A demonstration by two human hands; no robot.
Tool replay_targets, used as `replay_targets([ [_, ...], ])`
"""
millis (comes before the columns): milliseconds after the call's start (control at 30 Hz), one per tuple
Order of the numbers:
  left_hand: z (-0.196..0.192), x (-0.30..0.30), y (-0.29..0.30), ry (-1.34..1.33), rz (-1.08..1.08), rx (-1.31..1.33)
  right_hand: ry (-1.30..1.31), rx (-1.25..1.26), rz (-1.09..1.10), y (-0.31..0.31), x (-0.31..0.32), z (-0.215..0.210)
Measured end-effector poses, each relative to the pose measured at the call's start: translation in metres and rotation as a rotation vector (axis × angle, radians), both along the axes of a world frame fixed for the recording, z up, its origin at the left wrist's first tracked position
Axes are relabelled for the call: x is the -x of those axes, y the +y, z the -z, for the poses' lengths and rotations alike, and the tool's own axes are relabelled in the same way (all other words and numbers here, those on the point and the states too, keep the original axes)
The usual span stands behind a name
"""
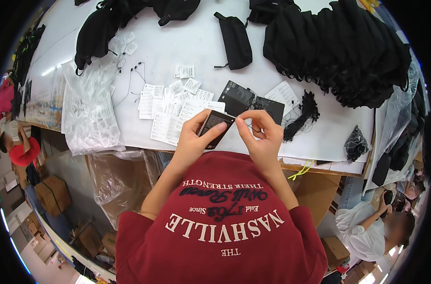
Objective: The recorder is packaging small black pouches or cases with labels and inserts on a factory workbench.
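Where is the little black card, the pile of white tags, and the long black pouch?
black card (215,127): head view, on its dark face between the thumbs.
white tags (170,111): head view, middle of the pile on the table.
black pouch (235,41): head view, on its body.

Bright, even overhead light fills the scene, and the white desk (196,42) reflects it with a soft sheen, strongest at the upper left. Shadows are faint and short beneath the pile of black bags (348,52). The centre is sharp. The fisheye lens bends straight edges toward the rim, where a black circular border closes in and details smear. Ceiling lights glare at the lower edges.
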State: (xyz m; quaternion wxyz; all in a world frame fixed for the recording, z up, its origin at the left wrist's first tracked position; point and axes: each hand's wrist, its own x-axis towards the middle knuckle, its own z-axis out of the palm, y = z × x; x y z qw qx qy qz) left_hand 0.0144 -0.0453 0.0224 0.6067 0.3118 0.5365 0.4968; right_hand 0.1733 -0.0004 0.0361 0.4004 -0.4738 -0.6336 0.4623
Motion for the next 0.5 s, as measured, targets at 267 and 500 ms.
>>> replay_targets([
  [267, -0.0036, -0.0067, -0.0019, 0.138, -0.073, -0.096, -0.084, -0.067, -0.023, -0.0034, 0.0002, 0.0031],
  [500, 0.0031, -0.0056, 0.0030, 0.504, -0.088, -0.484, -0.094, -0.046, -0.001, -0.0003, 0.0001, 0.0033],
])
